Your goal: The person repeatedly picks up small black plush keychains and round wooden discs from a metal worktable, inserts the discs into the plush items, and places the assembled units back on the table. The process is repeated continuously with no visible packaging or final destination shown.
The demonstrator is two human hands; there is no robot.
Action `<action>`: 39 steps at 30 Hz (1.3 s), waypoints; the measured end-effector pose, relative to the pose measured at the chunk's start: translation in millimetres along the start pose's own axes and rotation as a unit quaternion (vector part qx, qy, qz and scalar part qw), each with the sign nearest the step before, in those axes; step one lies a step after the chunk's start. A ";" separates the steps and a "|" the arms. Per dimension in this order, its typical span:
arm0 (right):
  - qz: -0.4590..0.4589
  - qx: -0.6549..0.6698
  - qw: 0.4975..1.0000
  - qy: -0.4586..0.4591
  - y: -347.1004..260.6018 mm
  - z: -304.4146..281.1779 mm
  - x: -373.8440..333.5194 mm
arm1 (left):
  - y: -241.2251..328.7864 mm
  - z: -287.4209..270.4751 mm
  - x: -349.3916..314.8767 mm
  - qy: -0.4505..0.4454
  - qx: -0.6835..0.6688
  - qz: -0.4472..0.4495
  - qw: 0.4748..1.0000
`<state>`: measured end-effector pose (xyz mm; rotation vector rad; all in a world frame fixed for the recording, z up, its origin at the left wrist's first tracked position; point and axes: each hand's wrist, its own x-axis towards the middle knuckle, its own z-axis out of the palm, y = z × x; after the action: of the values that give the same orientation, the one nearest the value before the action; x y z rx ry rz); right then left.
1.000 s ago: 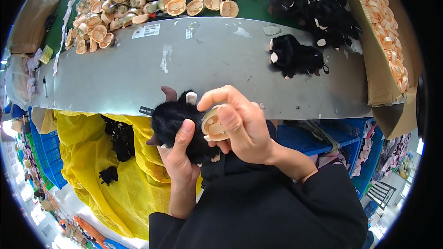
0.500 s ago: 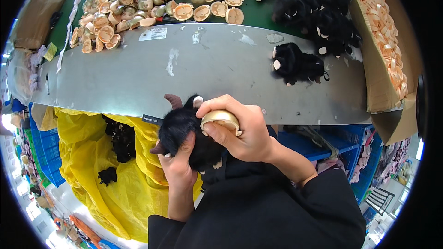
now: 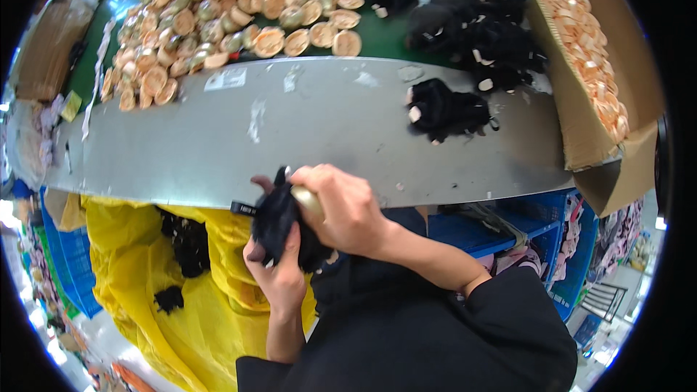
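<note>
A black plush toy with brown horns and a small dark tag is gripped in my left hand, its thumb lying over the fur. My right hand is closed round a gold plastic shell and presses it against the right side of the plush. Much of the shell is hidden by my fingers, so I cannot tell how deep it sits. Both hands are just in front of the metal table's near edge. Another black plush lies on the table to the right.
Gold and peach shells are piled at the far left, with black plush toys heaped at the far right. A cardboard box holds peach-coloured pieces. Below the table, a yellow sack contains black plush; blue crates stand right.
My right hand has moved left and turned over, bringing the gold shell against the plush. Its open side no longer shows. The table scene has shifted slightly down and left in view.
</note>
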<state>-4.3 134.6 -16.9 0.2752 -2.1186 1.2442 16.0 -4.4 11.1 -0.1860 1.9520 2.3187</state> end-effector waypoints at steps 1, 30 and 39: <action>0.011 0.021 1.000 -0.009 -2.4 0.4 2.4 | -2.6 1.3 -1.6 0.008 -0.015 -0.012 1.000; 0.285 0.376 0.881 -0.042 10.7 -30.2 2.7 | -8.1 5.2 0.8 -0.208 -0.328 -0.194 0.901; 0.250 0.344 0.905 0.010 11.8 -34.0 -1.4 | 9.5 18.9 7.6 -0.156 -0.164 -0.106 0.968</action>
<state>5.7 169.2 -14.8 0.0032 -1.6997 2.2748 6.5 12.7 22.4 -0.0463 1.3306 2.3434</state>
